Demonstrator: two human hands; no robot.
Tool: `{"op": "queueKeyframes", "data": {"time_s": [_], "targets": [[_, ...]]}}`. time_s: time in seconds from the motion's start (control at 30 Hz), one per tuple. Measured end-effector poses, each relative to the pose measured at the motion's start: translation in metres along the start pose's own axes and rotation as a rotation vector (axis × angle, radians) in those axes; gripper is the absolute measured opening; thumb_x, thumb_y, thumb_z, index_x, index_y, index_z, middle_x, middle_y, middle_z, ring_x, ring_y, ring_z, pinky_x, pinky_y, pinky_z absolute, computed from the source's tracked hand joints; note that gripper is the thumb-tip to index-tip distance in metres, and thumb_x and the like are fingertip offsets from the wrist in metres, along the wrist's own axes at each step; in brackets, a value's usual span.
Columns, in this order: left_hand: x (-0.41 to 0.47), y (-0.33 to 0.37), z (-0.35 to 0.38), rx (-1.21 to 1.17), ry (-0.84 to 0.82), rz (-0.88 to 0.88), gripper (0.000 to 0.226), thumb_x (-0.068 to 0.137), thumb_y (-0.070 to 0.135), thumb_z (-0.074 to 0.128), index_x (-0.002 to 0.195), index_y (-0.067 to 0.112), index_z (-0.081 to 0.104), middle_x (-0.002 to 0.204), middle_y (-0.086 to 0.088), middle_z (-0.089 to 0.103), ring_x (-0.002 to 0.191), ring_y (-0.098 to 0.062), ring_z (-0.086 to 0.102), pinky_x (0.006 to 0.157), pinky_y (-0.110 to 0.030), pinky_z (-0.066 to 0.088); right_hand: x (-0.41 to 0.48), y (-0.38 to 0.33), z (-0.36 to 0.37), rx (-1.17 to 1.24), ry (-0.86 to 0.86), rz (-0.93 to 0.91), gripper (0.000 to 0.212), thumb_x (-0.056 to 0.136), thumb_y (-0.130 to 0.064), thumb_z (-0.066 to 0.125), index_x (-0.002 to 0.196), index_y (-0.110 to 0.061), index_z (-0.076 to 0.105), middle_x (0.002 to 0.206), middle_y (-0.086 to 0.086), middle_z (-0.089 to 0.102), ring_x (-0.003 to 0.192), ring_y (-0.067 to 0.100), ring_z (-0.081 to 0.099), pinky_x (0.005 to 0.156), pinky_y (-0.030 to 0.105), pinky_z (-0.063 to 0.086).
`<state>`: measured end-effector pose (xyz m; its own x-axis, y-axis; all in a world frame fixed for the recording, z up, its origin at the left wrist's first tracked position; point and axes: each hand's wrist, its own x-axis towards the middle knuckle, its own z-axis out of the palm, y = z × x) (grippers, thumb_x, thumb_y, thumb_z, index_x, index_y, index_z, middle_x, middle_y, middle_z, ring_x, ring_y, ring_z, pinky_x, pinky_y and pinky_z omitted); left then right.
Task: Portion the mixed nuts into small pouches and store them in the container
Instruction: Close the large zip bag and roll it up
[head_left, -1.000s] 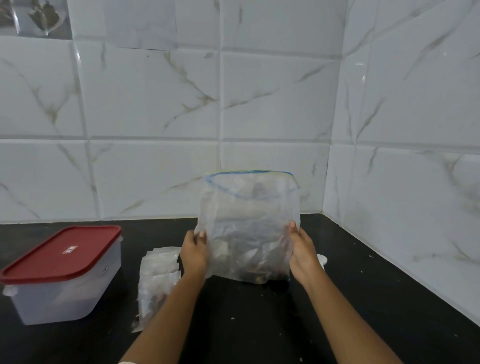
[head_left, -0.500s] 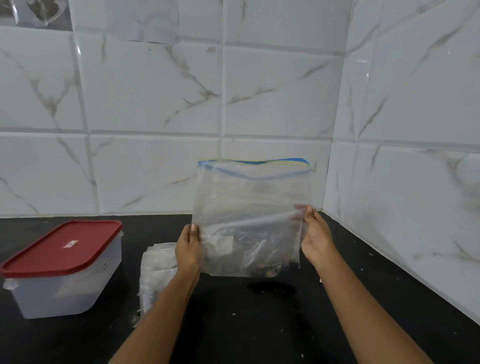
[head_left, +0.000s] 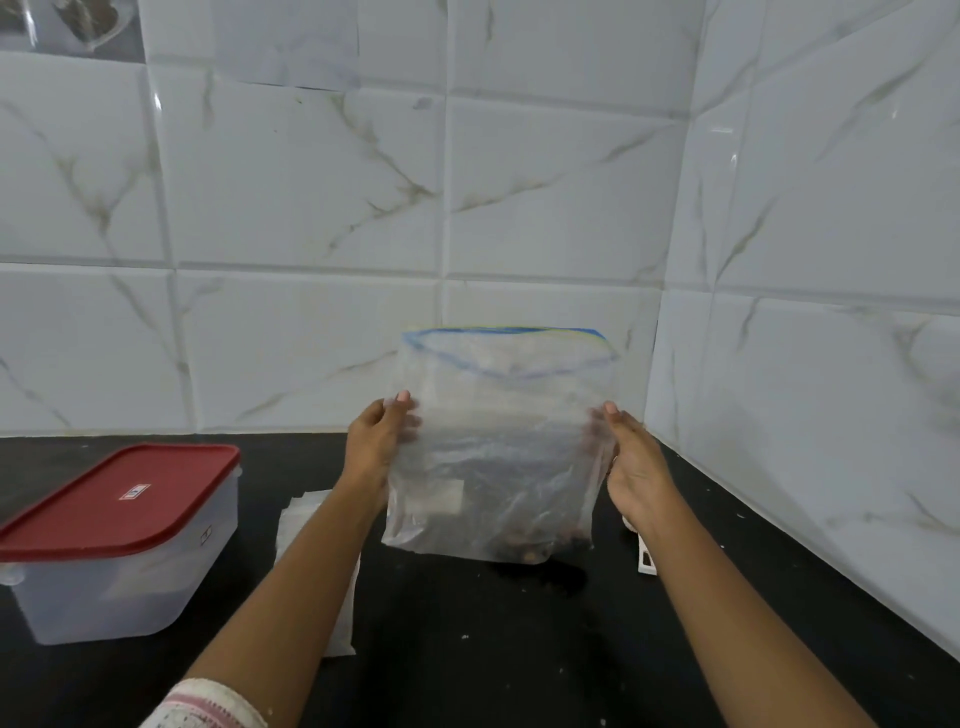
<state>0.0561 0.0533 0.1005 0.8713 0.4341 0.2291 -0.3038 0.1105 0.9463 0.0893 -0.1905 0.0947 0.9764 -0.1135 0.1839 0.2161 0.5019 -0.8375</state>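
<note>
A large clear zip bag (head_left: 498, 447) with a blue-and-yellow seal strip is held upright above the black counter (head_left: 467, 649). Dark mixed nuts (head_left: 524, 551) lie in its bottom right corner. My left hand (head_left: 376, 441) grips the bag's left edge and my right hand (head_left: 631, 462) grips its right edge, both about halfway up. The mouth of the bag sags open at the top. A stack of small clear pouches (head_left: 311, 525) lies on the counter behind my left forearm, partly hidden. The clear container with a red lid (head_left: 119, 540) stands closed at the left.
White marble-look tiled walls meet in a corner behind and to the right of the bag. A small white object (head_left: 645, 558) lies on the counter under my right wrist, mostly hidden. Crumbs dot the black counter.
The bag has been lifted off the counter and spread wider. Both hands slid up its side edges, and its mouth has sagged open again.
</note>
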Motion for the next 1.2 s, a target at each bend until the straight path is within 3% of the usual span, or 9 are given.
{"op": "queueKeyframes", "data": {"time_s": [0.2, 0.37, 0.47, 0.57, 0.63, 0.77, 0.9, 1.07, 1.2], "targets": [[-0.001, 0.003, 0.000, -0.085, 0.063, -0.048, 0.023, 0.094, 0.020, 0.052, 0.074, 0.018, 0.064, 0.080, 0.003, 0.061, 0.080, -0.015, 0.052, 0.094, -0.039, 0.044, 0.003, 0.001, 0.003, -0.085, 0.077, -0.077, 0.023, 0.095, -0.014, 0.049, 0.077, -0.015, 0.063, 0.068, -0.008, 0.067, 0.076, 0.012, 0.057, 0.070, 0.020, 0.045], [-0.005, 0.001, -0.002, -0.005, 0.143, -0.015, 0.017, 0.093, 0.009, 0.050, 0.107, 0.013, 0.042, 0.076, -0.001, 0.052, 0.071, -0.017, 0.052, 0.082, -0.037, 0.044, 0.001, -0.003, 0.001, -0.232, 0.170, -0.066, 0.020, 0.092, -0.008, 0.055, 0.107, -0.017, 0.046, 0.091, 0.005, 0.056, 0.081, 0.017, 0.055, 0.068, 0.024, 0.044], [-0.015, 0.003, -0.007, 0.194, 0.099, 0.106, 0.023, 0.093, 0.000, 0.036, 0.104, 0.018, 0.026, 0.074, -0.004, 0.051, 0.071, -0.017, 0.050, 0.069, -0.027, 0.043, -0.003, -0.004, -0.001, -0.397, 0.122, -0.141, 0.025, 0.091, -0.003, 0.051, 0.089, -0.026, 0.042, 0.095, 0.008, 0.050, 0.079, 0.019, 0.050, 0.062, 0.024, 0.037], [-0.024, 0.004, -0.007, 0.397, 0.062, 0.208, 0.034, 0.090, -0.007, 0.027, 0.087, 0.020, 0.047, 0.088, -0.008, 0.053, 0.070, -0.016, 0.050, 0.052, -0.010, 0.038, -0.011, -0.003, 0.000, -0.487, 0.033, -0.170, 0.034, 0.091, 0.003, 0.041, 0.074, -0.024, 0.053, 0.087, 0.001, 0.053, 0.078, 0.013, 0.046, 0.063, 0.022, 0.033], [-0.025, 0.005, -0.010, 0.494, 0.032, 0.227, 0.047, 0.088, -0.009, 0.026, 0.085, 0.022, 0.062, 0.103, -0.008, 0.051, 0.084, -0.017, 0.050, 0.068, -0.011, 0.042, -0.017, -0.006, 0.000, -0.538, -0.011, -0.169, 0.033, 0.094, 0.002, 0.038, 0.086, -0.016, 0.064, 0.096, -0.002, 0.058, 0.086, 0.008, 0.048, 0.067, 0.016, 0.035], [-0.026, 0.012, -0.018, 0.737, -0.063, 0.214, 0.028, 0.093, 0.023, 0.052, 0.121, 0.025, 0.057, 0.112, 0.000, 0.043, 0.114, -0.023, 0.049, 0.108, -0.043, 0.029, -0.023, -0.013, -0.005, -0.561, -0.079, -0.108, 0.027, 0.092, -0.004, 0.052, 0.118, -0.004, 0.060, 0.120, 0.010, 0.059, 0.108, 0.015, 0.051, 0.076, 0.010, 0.042], [-0.033, 0.017, -0.021, 1.099, -0.060, 0.347, 0.044, 0.086, 0.032, 0.062, 0.128, 0.022, 0.051, 0.126, -0.004, 0.044, 0.122, -0.021, 0.039, 0.103, -0.037, 0.024, -0.028, -0.013, -0.006, -0.777, -0.094, -0.109, 0.048, 0.078, -0.005, 0.071, 0.124, -0.008, 0.055, 0.114, 0.008, 0.053, 0.107, 0.014, 0.047, 0.089, 0.019, 0.037], [-0.037, 0.010, -0.018, 1.022, 0.114, 0.406, 0.018, 0.092, 0.017, 0.055, 0.106, 0.008, 0.063, 0.123, -0.011, 0.045, 0.116, -0.026, 0.040, 0.095, -0.036, 0.033, -0.028, -0.010, 0.000, -0.984, 0.026, -0.302, 0.014, 0.080, -0.002, 0.068, 0.092, 0.003, 0.066, 0.104, 0.015, 0.057, 0.078, 0.013, 0.057, 0.059, -0.003, 0.039], [-0.034, 0.004, -0.013, 0.861, 0.088, 0.367, 0.014, 0.093, 0.002, 0.048, 0.102, 0.005, 0.058, 0.113, -0.010, 0.059, 0.100, -0.024, 0.054, 0.083, -0.034, 0.045, -0.023, -0.006, 0.006, -1.137, 0.023, -0.379, 0.015, 0.083, -0.006, 0.067, 0.093, 0.005, 0.062, 0.124, 0.008, 0.037, 0.114, 0.027, 0.049, 0.086, 0.017, 0.039]]}}
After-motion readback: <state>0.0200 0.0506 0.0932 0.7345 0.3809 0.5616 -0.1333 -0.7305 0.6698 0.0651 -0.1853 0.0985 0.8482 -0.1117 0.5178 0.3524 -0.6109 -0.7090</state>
